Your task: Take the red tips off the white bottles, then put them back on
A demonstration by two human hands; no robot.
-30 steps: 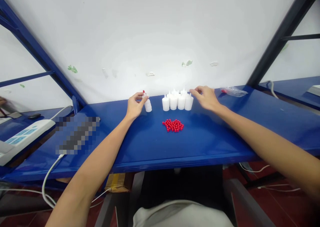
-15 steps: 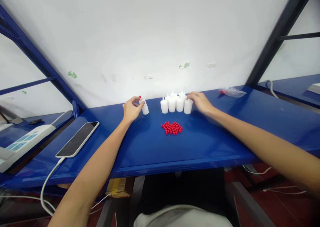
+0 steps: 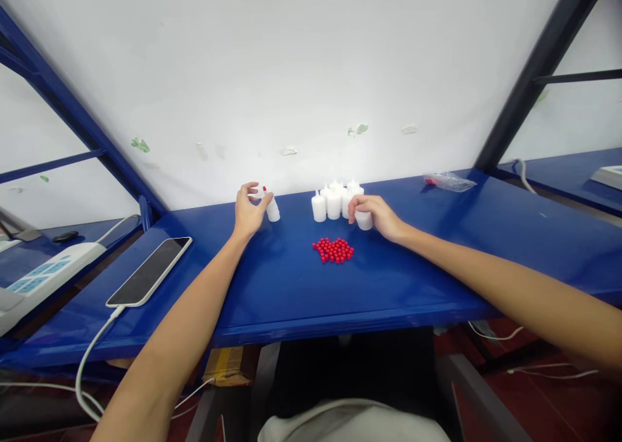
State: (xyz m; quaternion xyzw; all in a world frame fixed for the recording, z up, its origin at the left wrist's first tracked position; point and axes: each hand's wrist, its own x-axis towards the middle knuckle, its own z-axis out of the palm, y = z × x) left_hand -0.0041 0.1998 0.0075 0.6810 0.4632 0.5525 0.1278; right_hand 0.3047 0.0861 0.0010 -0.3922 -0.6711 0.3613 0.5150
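My left hand [image 3: 249,212] is open, thumb and fingers apart, beside a white squeeze bottle [image 3: 273,210] with a red tip cap. The thumb lies at the bottle's near side; whether it touches I cannot tell. My right hand [image 3: 378,215] is closed round another white squeeze bottle [image 3: 363,220], its top hidden by the fingers. Just left of it a group of several white bottles [image 3: 334,203] with pointed nozzles stands upright near the wall. In front of them lies a loose pile of small red caps [image 3: 334,250].
A phone [image 3: 149,272] with a white cable lies on the blue table [image 3: 311,299] at the left. A white power strip [image 3: 53,273] is beyond the table's left side. A clear plastic bag [image 3: 451,181] with something red inside lies at the back right.
My left hand has moved left with the red-capped bottle, and its fingers have spread from it. My right hand has drawn a bottle slightly nearer and left, closing round it.
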